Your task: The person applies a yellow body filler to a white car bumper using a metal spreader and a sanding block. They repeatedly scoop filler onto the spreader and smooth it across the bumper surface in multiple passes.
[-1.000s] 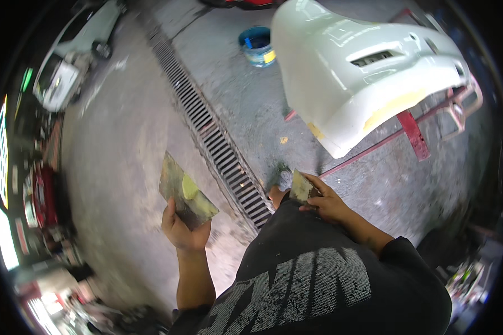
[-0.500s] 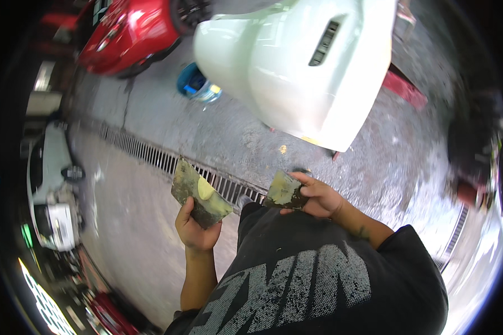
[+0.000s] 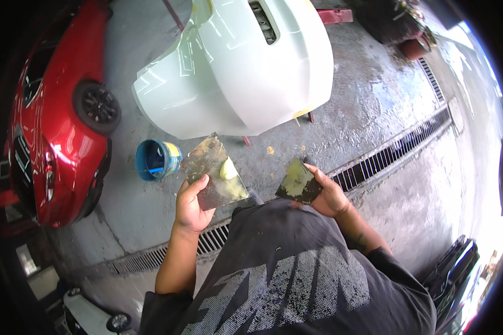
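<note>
My left hand is closed on the edge of a flat putty board, thumb on top. A soft lump of pale yellow putty rests on the board, with a smear of it below. In my right hand is a smaller squarish putty spreader, dark and crusted with yellowish filler. Its fingers wrap behind the spreader and are partly hidden. Both hands are in front of my waist, apart from each other. Ahead of them stands a white car hood with a dark vent.
Red stand legs show around the hood. A blue bucket stands on the floor left of the board. Farther left is a red car. A metal drain grate crosses the floor by my feet. A plant pot sits far right.
My view has turned to the left. The hood now stands straight ahead, and the red car and bucket show more fully. Both hands keep hold of the board and spreader.
</note>
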Demonstrator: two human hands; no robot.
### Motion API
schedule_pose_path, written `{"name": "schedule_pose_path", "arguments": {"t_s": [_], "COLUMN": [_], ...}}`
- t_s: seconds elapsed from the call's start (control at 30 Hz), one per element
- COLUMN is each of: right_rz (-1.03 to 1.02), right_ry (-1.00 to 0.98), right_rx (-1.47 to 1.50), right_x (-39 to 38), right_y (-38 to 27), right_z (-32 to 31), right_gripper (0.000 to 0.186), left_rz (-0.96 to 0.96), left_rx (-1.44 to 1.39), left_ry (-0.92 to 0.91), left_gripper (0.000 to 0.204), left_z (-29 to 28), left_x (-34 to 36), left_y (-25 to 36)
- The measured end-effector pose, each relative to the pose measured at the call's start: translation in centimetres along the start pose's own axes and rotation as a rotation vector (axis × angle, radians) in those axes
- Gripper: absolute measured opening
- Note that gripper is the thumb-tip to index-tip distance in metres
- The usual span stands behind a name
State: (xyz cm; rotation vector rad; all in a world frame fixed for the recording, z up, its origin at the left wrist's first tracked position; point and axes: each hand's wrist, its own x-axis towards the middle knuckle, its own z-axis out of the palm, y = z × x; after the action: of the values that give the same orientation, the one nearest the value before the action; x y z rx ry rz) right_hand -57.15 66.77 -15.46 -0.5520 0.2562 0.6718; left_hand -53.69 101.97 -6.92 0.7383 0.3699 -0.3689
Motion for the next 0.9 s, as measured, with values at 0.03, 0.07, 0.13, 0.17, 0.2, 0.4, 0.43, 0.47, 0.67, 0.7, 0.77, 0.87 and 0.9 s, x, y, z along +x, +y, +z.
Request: {"name": "schedule_pose_path", "arguments": {"t_s": [0.03, 0.07, 0.13, 0.17, 0.2, 0.4, 0.43, 0.47, 0.67, 0.7, 0.77, 0.87, 0.9], "right_rz": [-0.020, -0.030, -0.129, -0.175, -0.210, -0.614, -0.729, -0.778, -0.784, -0.800, -0.825, -0.855, -0.846], "right_ry": [0.010, 0.067, 0.124, 0.155, 0.137, 0.398, 0.395, 0.374, 0.227, 0.222, 0.202, 0.187, 0.179], "right_rx": [0.085, 0.109, 0.073, 0.058, 0.048, -1.297, -1.676, -1.812, -2.228, -2.236, -2.246, -2.262, -2.258], "right_x": [-0.9, -1.5, -2.6, -3.1, -3.6, -6.1, -6.4, -6.7, -8.6, -8.7, -8.7, -8.5, -8.3], "right_y": [1.5, 2.7, 4.2, 5.0, 5.4, 3.4, 2.5, 1.7, -1.1, -1.3, -1.4, -1.8, -1.9], "right_z": [1.0, 1.6, 3.3, 4.3, 5.1, 11.0, 13.1, 14.6, 18.3, 18.4, 18.5, 19.0, 19.0], "right_gripper": [0.056, 0.064, 0.066, 0.066, 0.064, 0.034, 0.033, 0.039, 0.034, 0.033, 0.032, 0.032, 0.032], "left_rz": [-0.043, -0.086, -0.147, -0.180, -0.193, -0.315, -0.322, -0.271, -0.321, -0.339, -0.380, -0.329, -0.336], "left_rx": [0.034, 0.054, 0.125, 0.160, 0.181, 0.371, 0.403, 0.445, 0.636, 0.629, 0.611, 0.663, 0.664], "left_ry": [-0.028, -0.037, -0.093, -0.117, -0.096, -0.277, -0.322, -0.382, -0.532, -0.552, -0.579, -0.578, -0.580], "left_gripper": [0.046, 0.045, 0.045, 0.044, 0.043, 0.042, 0.042, 0.044, 0.047, 0.047, 0.048, 0.051, 0.051], "left_z": [-0.3, 0.1, -0.1, -0.2, 0.0, 2.9, 3.3, 3.7, 5.9, 6.4, 7.0, 7.7, 7.9], "left_x": [0.0, -0.2, 0.4, 0.7, 0.9, 2.1, 1.9, 1.8, 2.6, 2.7, 2.8, 2.9, 2.9], "left_y": [0.9, 1.8, 2.8, 3.1, 2.9, 2.6, 3.0, 3.3, 4.1, 4.3, 4.7, 4.6, 4.6]}}
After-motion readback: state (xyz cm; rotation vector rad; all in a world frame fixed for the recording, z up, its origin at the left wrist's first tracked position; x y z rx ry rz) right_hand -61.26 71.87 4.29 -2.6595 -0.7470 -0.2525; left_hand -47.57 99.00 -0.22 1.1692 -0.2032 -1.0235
